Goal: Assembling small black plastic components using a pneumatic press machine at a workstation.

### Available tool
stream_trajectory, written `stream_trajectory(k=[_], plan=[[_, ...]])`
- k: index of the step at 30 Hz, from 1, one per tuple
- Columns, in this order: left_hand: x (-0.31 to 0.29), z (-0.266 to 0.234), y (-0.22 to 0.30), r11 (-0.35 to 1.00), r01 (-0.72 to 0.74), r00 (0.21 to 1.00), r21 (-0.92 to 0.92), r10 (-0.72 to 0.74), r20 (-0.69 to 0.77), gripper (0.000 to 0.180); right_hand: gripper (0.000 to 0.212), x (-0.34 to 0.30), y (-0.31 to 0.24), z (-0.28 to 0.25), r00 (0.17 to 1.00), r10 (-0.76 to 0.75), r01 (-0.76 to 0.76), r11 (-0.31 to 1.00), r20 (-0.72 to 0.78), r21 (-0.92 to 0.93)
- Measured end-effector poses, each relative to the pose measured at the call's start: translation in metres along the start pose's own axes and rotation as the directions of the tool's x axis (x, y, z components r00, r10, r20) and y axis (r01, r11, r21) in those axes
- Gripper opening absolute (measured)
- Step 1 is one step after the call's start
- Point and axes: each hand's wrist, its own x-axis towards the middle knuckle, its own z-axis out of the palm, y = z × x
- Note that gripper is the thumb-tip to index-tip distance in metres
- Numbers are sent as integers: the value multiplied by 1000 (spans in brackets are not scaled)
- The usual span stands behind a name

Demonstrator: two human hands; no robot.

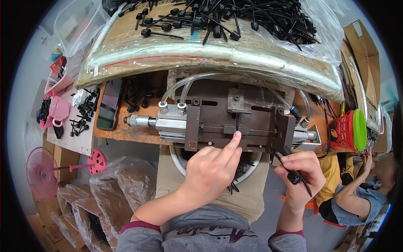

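Note:
My left hand (212, 166) reaches to the middle of a dark metal pneumatic fixture (214, 136). Its index finger is stretched out, the tip on the lower end of a thin black part (238, 122) set upright in the centre block. The other fingers are loosely bent and appear to hold nothing. To the right, just in front of the fixture, my right hand (308, 172) pinches black plastic parts (295, 177) with knobbed heads and thin stems; how many is hard to tell. Silver cylinders (172, 126) flank the fixture, with clear air hoses (197, 76) attached.
A plastic-wrapped cardboard surface (126, 52) behind the fixture carries a heap of similar black parts (264, 17). A phone (109, 105) and loose parts lie left. On the right stands a red tub with a green rim (359, 130). A white-rimmed container (180, 166) sits below; another person (357, 197) sits far right.

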Motion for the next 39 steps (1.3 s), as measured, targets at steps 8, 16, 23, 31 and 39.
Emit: stream_trajectory(k=[8, 16, 23, 31, 39], plan=[[0, -3, -2, 996, 51, 998, -72, -48, 42, 27, 35, -7, 11, 13, 919, -389, 385, 845, 69, -370], [-3, -26, 16, 713, 107, 989, -693, -151, -2, 36, 28, -12, 15, 31, 836, -525, 538, 730, 158, -422], [-13, -16, 5, 927, 117, 991, -357, -131, -16, 31, 29, -9, 20, 28, 975, -190, 172, 973, -113, -154], [0, -3, 0, 990, -42, 998, 132, 36, 48, 23, 12, -14, -7, 20, 908, 416, -372, 855, -49, 360], [2, -2, 1, 994, -27, 999, 110, 23, 42, 23, 9, -14, 4, 19, 826, 548, -543, 714, 131, 442]])
